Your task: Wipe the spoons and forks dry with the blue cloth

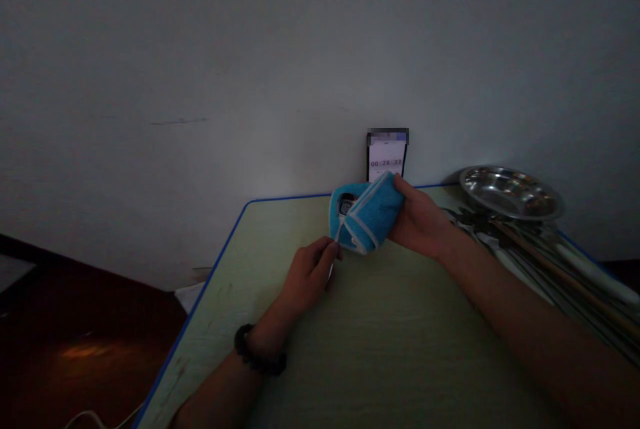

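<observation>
My left hand (311,270) is closed in a pinch on the thin handle of a spoon, just above the table. The shiny bowl of the spoon (346,205) lies against a blue cloth (377,212) with pale edging, which is partly folded around it. From the right, my right hand (420,219) grips the cloth, thumb on top and the other fingers mostly hidden behind it. A dark beaded bracelet (257,352) circles my left wrist.
A phone (387,156) showing 00:28:33 leans upright on the wall behind the cloth. At right, a shiny metal bowl (510,192) stands near several long utensils (530,256). The pale green table (240,269) has a blue edge.
</observation>
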